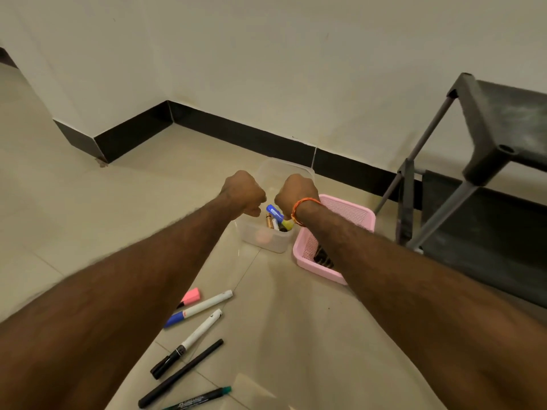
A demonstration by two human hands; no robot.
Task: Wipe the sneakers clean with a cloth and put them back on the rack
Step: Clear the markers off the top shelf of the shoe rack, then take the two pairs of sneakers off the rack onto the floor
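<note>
No sneaker and no cloth is in view. The dark grey shoe rack (503, 122) stands at the right against the wall, and the shelves I can see hold nothing. Both my arms stretch forward over the floor. My left hand (244, 192) and my right hand (294, 193) are curled into fists side by side, backs towards me, just above a clear plastic box (266, 242). I see nothing held in either fist. An orange band circles my right wrist.
The clear box holds a blue marker (274, 213) and some batteries. A pink mesh basket (349, 216) sits right of it, partly under my right forearm. Several markers (201, 307) and a pink highlighter (191, 296) lie on the tiled floor near me.
</note>
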